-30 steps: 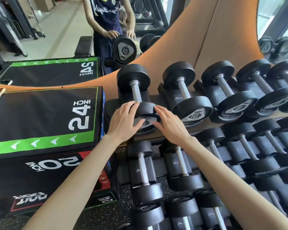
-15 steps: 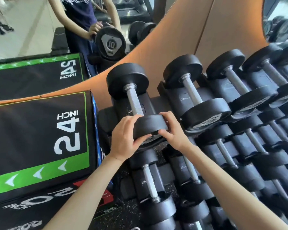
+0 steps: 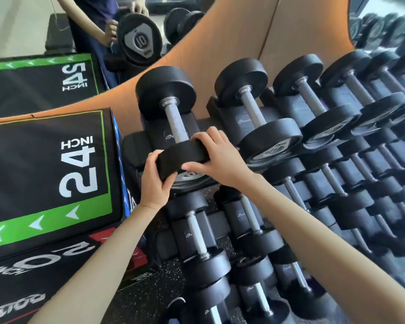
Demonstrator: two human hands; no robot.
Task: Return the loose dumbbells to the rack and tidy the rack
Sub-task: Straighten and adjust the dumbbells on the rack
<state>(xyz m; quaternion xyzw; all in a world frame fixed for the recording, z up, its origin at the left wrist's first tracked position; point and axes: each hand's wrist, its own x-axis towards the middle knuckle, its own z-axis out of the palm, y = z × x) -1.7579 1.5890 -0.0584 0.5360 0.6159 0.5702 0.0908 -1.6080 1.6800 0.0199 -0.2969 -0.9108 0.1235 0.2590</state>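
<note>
Gripping: left hand and right hand, fingers curled round the black rubber dumbbell's near head, likely squaring it in the black tiered rack.

An orange wall panel rises behind stacked black plyo boxes on speckled rubber floor.

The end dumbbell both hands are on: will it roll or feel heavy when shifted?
Probably heavy: the dumbbell has thick heads, and the left hand and right hand both grip its near head. Round heads could roll, but the rack cradle likely checks that.
</note>
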